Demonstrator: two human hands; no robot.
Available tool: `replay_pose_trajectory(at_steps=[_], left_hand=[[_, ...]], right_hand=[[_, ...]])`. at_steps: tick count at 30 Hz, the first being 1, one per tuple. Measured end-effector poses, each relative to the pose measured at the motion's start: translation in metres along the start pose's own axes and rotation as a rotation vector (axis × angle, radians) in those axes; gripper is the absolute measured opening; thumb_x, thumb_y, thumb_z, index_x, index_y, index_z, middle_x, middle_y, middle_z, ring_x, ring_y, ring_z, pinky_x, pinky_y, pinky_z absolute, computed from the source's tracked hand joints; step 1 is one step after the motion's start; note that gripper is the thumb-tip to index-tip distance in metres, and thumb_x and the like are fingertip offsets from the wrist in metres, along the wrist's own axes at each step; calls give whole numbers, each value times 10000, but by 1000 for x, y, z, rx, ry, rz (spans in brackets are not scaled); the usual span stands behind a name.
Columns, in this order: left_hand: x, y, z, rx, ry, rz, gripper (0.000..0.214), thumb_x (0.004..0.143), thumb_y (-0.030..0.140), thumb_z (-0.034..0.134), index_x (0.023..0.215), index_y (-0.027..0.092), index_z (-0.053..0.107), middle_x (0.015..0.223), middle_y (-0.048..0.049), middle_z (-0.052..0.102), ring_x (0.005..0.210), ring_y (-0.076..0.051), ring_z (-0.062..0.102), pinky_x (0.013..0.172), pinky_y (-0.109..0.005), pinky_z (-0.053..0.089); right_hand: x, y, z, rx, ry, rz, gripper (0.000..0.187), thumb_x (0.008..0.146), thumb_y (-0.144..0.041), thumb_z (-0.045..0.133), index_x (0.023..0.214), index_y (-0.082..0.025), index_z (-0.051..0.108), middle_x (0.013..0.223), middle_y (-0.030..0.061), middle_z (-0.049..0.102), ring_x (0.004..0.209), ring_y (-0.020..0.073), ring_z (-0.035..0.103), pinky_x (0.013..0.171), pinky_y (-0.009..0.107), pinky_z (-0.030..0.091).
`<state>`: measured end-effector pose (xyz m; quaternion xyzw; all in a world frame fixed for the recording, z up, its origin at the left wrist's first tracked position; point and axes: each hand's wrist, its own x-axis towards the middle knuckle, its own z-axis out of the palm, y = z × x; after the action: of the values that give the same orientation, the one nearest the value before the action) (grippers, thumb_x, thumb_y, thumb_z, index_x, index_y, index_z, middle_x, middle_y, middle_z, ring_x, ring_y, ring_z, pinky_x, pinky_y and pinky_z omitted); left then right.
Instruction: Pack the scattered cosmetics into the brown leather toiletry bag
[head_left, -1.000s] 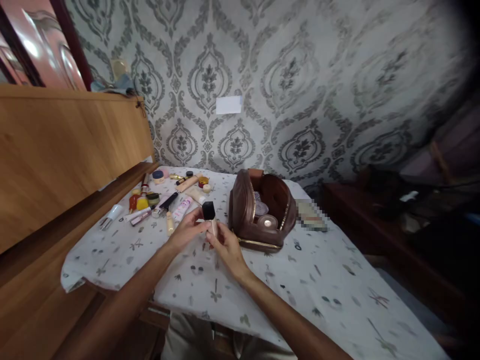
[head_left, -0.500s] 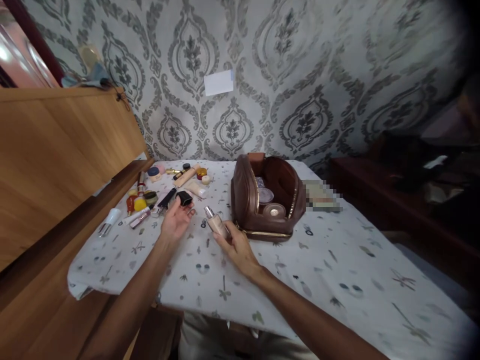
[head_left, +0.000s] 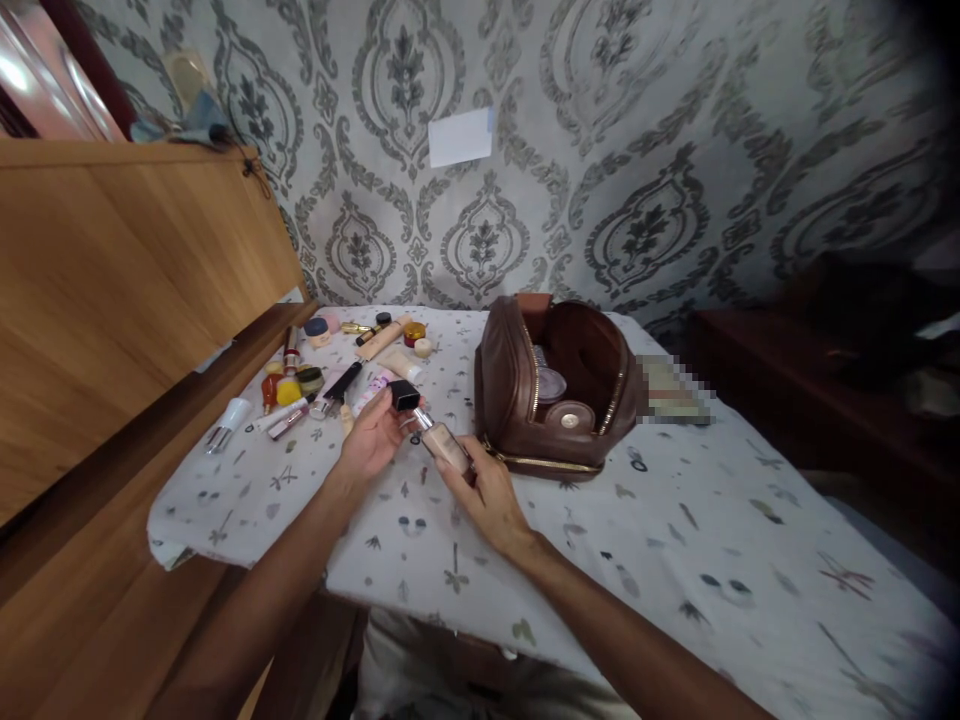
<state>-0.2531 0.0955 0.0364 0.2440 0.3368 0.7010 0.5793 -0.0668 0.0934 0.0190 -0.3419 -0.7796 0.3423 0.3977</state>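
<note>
My left hand (head_left: 373,440) grips a black bottle cap (head_left: 405,396) between its fingers. In my right hand (head_left: 491,497) is a foundation bottle (head_left: 445,447) with beige contents and a silver pump neck. The bottle leans up and left, its neck close under the cap; I cannot tell whether they touch. Just right of my right hand stands a brown makeup bag (head_left: 507,390), unzipped, with round compacts (head_left: 570,416) inside. A cream tube (head_left: 401,363) and a black-capped tube (head_left: 341,388) lie beyond my left hand.
Several cosmetics, among them a yellow-lidded item (head_left: 287,390), an amber jar (head_left: 414,333) and a white-capped bottle (head_left: 228,424), cover the left of the patterned tablecloth (head_left: 420,590). A wooden panel (head_left: 142,320) borders the left side. A blurred flat item (head_left: 673,390) lies right of the bag.
The black cap and the bottle's neck have come together, where before there was a gap between them. The view has shifted slightly, moving the bag rightward in the picture.
</note>
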Motion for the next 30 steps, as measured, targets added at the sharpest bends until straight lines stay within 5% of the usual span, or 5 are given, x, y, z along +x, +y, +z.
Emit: replay_pose_trajectory(at_steps=[4, 11, 30], left_hand=[[-1, -2, 0, 93, -64, 77, 330, 730, 396, 819, 925, 190, 650, 900, -27, 725, 838, -185, 703, 686, -260, 545], [-5, -7, 3, 364, -128, 137, 444, 710, 418, 829, 1073, 192, 709, 940, -36, 705, 814, -149, 646, 699, -235, 501], [-9, -12, -2, 421, -209, 138, 417, 689, 384, 846, 1033, 174, 743, 987, -59, 733, 910, -189, 651, 865, -291, 470]], right_hand=[[0, 0, 0, 5, 5, 13, 286, 920, -464, 494, 904, -183, 550, 630, -35, 473, 532, 131, 462, 531, 249, 346], [2, 1, -1, -4, 27, 23, 269, 907, -455, 483, 819, -202, 510, 616, -35, 465, 536, 134, 448, 529, 248, 337], [-8, 0, -1, -6, -5, 57, 252, 908, -454, 468, 884, -206, 502, 635, -38, 434, 535, 136, 421, 524, 248, 322]])
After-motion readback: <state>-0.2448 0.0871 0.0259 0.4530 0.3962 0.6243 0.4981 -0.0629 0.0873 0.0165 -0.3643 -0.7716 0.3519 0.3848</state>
